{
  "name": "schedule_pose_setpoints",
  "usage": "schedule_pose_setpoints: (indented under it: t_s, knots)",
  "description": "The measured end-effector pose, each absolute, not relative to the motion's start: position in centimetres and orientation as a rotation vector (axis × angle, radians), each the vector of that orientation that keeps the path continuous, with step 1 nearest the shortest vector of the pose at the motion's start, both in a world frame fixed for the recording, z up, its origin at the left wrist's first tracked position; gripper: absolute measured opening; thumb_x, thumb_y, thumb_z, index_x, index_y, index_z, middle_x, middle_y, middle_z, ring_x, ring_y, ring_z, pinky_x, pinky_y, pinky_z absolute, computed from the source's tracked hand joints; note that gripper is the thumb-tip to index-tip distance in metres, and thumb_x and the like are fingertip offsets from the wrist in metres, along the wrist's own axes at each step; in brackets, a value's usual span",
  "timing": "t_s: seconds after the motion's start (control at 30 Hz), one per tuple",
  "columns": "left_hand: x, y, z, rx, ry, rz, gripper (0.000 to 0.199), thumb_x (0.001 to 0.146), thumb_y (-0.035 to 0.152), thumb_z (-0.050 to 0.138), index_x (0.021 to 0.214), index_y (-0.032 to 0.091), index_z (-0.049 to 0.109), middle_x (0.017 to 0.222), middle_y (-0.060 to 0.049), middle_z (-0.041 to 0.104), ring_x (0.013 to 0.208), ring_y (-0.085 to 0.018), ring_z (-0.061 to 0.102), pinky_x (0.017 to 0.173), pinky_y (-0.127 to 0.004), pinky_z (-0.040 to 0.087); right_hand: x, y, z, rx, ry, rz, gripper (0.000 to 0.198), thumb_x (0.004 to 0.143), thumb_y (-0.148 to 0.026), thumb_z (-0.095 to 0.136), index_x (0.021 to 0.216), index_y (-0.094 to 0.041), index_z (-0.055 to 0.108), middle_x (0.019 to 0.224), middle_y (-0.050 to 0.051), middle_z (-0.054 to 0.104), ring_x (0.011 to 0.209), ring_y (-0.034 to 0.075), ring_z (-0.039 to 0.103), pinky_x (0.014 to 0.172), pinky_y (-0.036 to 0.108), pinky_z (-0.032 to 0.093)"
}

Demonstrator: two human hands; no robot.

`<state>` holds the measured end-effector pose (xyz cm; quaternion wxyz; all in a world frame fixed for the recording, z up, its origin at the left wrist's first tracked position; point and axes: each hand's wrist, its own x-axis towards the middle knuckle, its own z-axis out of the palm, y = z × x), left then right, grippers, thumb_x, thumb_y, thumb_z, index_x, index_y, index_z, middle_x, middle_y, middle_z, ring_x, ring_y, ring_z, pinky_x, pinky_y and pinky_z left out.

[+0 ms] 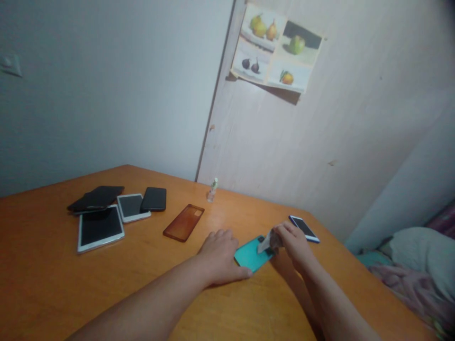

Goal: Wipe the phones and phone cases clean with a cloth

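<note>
A turquoise phone [251, 256] lies on the wooden table in front of me, its camera block at the far right end. My left hand [220, 255] grips its near left end, thumb along the lower edge and fingers by the upper corner. Pinched in my right hand [289, 239] is a crumpled whitish wipe [265, 242], which touches the phone's back near the cameras. Just left of my left hand is an empty brown phone case [184, 222]. Behind it stands a small clear spray bottle [212, 190].
On the table's left are a white tablet [101, 228], a smaller white device [133, 207], a black phone [154, 199] and stacked dark covers [95, 198]. A blue-edged phone [304, 228] lies near the right edge. Walls stand behind; bedding [419, 265] is at right.
</note>
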<state>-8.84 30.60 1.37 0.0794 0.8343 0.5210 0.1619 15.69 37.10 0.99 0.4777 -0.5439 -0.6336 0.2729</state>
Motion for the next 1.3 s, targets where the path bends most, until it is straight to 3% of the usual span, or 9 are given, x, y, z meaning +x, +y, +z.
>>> schedule_pose_setpoints:
  t_s: [0.17,0.27,0.43,0.63,0.9,1.1,1.3]
  knots:
    - [-8.7,30.5,1.5,2.501,1.576,0.451,0.058,0.069,0.073,0.063,0.097,0.023,0.068,0.108,-0.011,0.061,0.108,-0.035,0.055,0.088,-0.044,0.046,14.3,37.2,-0.8,-1.444,-1.912,0.387,0.013,0.080,-0.023,0.055,0.082,-0.019,0.068,0.079,0.004,0.066,0.075,0.018,0.060,0.068,0.029,0.046]
    - [-8.6,30.5,1.5,2.506,1.583,0.453,0.057,0.068,0.074,0.063,0.095,0.024,0.067,0.107,-0.011,0.061,0.107,-0.035,0.056,0.087,-0.044,0.046,12.6,35.8,-0.9,-1.344,-2.162,0.384,0.016,0.084,-0.020,0.057,0.087,-0.020,0.073,0.089,0.005,0.066,0.088,0.019,0.060,0.080,0.030,0.046]
    - [-8.5,30.3,1.6,2.491,1.611,0.403,0.056,0.068,0.073,0.064,0.096,0.024,0.065,0.110,-0.010,0.061,0.109,-0.034,0.055,0.088,-0.044,0.047,10.8,34.4,-0.9,-1.183,-2.316,0.414,0.010,0.086,-0.023,0.062,0.088,-0.022,0.071,0.090,0.002,0.065,0.087,0.017,0.060,0.078,0.027,0.043]
    - [-8.4,30.3,1.3,2.486,1.644,0.389,0.052,0.073,0.070,0.062,0.100,0.025,0.066,0.111,-0.009,0.060,0.109,-0.033,0.055,0.088,-0.043,0.046,13.6,37.6,-1.9,-1.567,-2.063,0.260,0.009,0.083,-0.017,0.057,0.083,-0.019,0.065,0.085,0.003,0.063,0.080,0.017,0.058,0.071,0.027,0.040]
    - [-7.9,30.2,0.7,2.459,1.707,0.399,0.062,0.072,0.078,0.060,0.102,0.025,0.065,0.113,-0.010,0.059,0.109,-0.034,0.053,0.089,-0.043,0.043,15.6,38.6,-1.9,-1.903,-1.850,0.104,0.030,0.085,-0.048,0.061,0.091,-0.019,0.065,0.092,0.010,0.064,0.081,0.022,0.061,0.065,0.030,0.037]
    - [-7.2,30.5,0.0,2.402,1.733,0.489,0.043,0.076,0.058,0.065,0.100,0.022,0.064,0.109,-0.009,0.059,0.108,-0.030,0.052,0.087,-0.037,0.039,15.7,39.4,-1.9,-1.931,-1.827,0.247,0.022,0.085,-0.040,0.062,0.088,-0.018,0.066,0.096,0.011,0.066,0.085,0.022,0.063,0.064,0.029,0.035]
    - [-7.0,31.3,-0.5,2.313,1.770,0.561,0.040,0.070,0.050,0.071,0.096,0.021,0.062,0.103,-0.007,0.058,0.103,-0.029,0.053,0.082,-0.034,0.036,16.0,40.4,-2.4,-1.898,-1.701,0.366,0.013,0.085,-0.031,0.061,0.083,-0.019,0.064,0.090,0.010,0.069,0.082,0.021,0.061,0.062,0.028,0.032]
